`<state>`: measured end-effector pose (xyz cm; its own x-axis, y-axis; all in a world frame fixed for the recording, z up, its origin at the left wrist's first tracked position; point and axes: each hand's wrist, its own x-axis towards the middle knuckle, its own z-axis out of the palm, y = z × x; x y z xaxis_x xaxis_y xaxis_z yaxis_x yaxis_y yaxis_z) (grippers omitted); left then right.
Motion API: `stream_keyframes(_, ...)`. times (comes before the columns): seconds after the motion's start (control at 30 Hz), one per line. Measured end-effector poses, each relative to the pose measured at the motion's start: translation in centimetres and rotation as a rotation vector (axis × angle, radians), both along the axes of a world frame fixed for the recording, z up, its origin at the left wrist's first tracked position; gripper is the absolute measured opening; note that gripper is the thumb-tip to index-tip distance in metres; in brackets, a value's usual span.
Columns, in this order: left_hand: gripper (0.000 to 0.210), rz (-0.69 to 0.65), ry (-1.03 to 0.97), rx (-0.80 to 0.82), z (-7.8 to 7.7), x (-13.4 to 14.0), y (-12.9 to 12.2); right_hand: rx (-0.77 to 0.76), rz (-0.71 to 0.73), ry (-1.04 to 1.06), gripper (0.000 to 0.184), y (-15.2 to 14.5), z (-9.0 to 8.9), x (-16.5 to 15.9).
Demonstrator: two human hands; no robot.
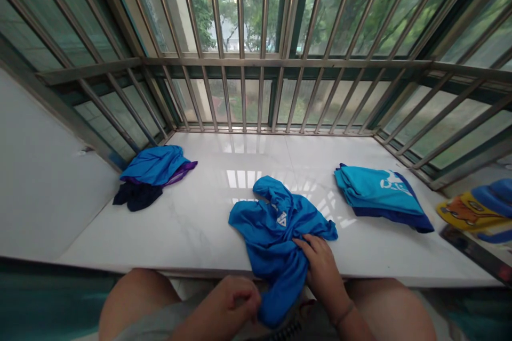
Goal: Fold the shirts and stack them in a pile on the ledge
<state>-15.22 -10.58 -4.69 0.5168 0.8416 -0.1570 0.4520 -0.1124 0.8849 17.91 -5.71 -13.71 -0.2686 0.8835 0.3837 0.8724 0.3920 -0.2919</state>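
A crumpled blue shirt [276, 245] with a small white print lies in front of me on the white ledge, its lower end hanging over the near edge toward my lap. My right hand [322, 266] pinches the fabric on the shirt's right side, fingertips pressed into the folds. Beside the hanging end is my left hand [236, 298], its fingers curled closed and slightly blurred. Whether those fingers hold an edge of the fabric is hidden.
On the left of the white ledge [192, 234] sits a loose pile of blue, purple and dark clothes [156, 168]. A folded teal and navy stack [380, 192] lies on the right, near a yellow and blue item [472, 210]. Metal bars [242, 64] enclose the window side.
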Motion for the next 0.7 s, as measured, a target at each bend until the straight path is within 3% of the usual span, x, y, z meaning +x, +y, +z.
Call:
stream_keyframes(0.17,0.025,0.264,0.094,0.203,-2.0,-1.3,1.9,-0.196,0.163,0.023,0.064,-0.6,3.6,-0.3)
stream_keyframes(0.23,0.022,0.304,0.079,0.307,-2.8,-1.3,2.5,-0.263,0.223,0.045,0.062,-1.2,5.3,-0.7)
stream_keyframes(0.33,0.026,0.301,0.087,0.445,-4.0,-0.5,3.6,-0.194,0.223,0.075,0.051,-1.5,6.7,-1.3)
stream_keyframes(0.47,0.043,0.273,0.147,0.534,-5.3,2.2,5.9,0.013,0.073,0.074,0.036,0.3,6.3,-2.0)
stream_keyframes(0.53,0.041,0.254,0.183,0.526,-5.5,3.7,7.3,0.065,0.029,0.047,0.037,2.0,5.6,-2.5)
stream_keyframes(0.63,0.015,0.269,0.166,0.467,-4.9,4.8,8.9,0.016,0.005,-0.043,0.047,4.4,5.0,-3.0)
stream_keyframes(0.7,0.013,0.359,0.101,0.367,-3.8,4.4,9.5,-0.067,-0.018,-0.104,0.041,5.5,5.0,-2.7)
